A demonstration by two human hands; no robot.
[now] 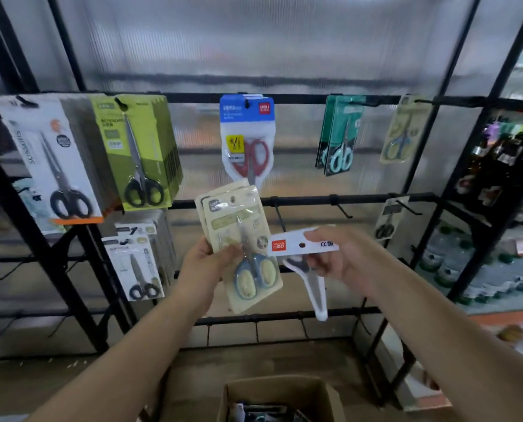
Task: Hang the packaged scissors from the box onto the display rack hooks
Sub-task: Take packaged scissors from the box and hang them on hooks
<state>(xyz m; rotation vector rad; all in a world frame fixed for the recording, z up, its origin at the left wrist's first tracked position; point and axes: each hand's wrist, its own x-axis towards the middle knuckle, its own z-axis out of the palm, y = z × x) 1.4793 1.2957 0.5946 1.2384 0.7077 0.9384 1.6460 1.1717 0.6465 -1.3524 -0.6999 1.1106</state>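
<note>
Holding two cream packs (239,239) in left hand (205,263), pinching white pack (303,245) upside down in right hand (342,260). Risking dropping one while reaching for bare hook (344,211), or missing its little hole

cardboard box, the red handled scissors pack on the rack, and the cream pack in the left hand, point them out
cardboard box (280,386), head view, back rim
red handled scissors pack (247,109), head view, blue header card
cream pack (245,222), head view, upper card

Translucent ribbed wall panels (254,41) — softly backlit, black metal frame posts (446,95), tan floor (25,382), bottle shelves (504,166) at right
</note>
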